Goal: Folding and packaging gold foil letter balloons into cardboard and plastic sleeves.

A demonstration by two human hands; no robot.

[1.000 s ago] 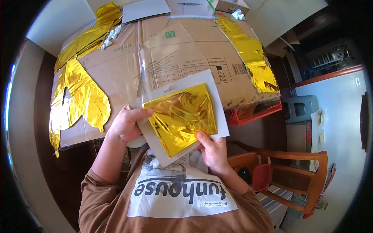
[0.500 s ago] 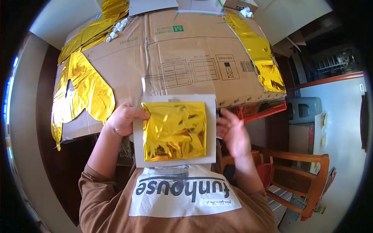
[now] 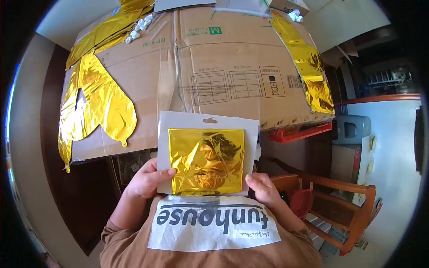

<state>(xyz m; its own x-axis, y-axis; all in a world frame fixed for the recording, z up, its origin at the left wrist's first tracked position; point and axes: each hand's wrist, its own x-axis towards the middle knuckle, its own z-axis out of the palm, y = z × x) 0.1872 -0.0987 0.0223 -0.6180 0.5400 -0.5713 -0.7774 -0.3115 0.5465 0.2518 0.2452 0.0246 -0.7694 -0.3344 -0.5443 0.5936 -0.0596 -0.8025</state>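
Between my hands is a white card (image 3: 164, 138) with a hanging slot at its top edge. A folded gold foil balloon (image 3: 207, 156) lies flat against its face. At the card's lower left edge my left hand (image 3: 148, 178) is closed, its thumb on the front by the foil. My right hand (image 3: 264, 189) pinches the lower right edge with the thumb in front. The fingers behind the card are mostly hidden. Beyond the card, a flat gold foil balloon (image 3: 109, 105) with a small tab lies on the left of the cardboard (image 3: 147, 85).
More gold foil (image 3: 308, 67) runs along the cardboard's right side. Small crumpled white pieces (image 3: 139, 27) sit at the upper left, another white piece (image 3: 295, 16) at the upper right. A red crate (image 3: 299, 133) is under the cardboard's right edge. A wooden chair (image 3: 357, 198) stands at my right.
My right hand, apart and open before, now pinches the card's right edge. My left hand has slid lower along the left edge. The card shows slightly larger.
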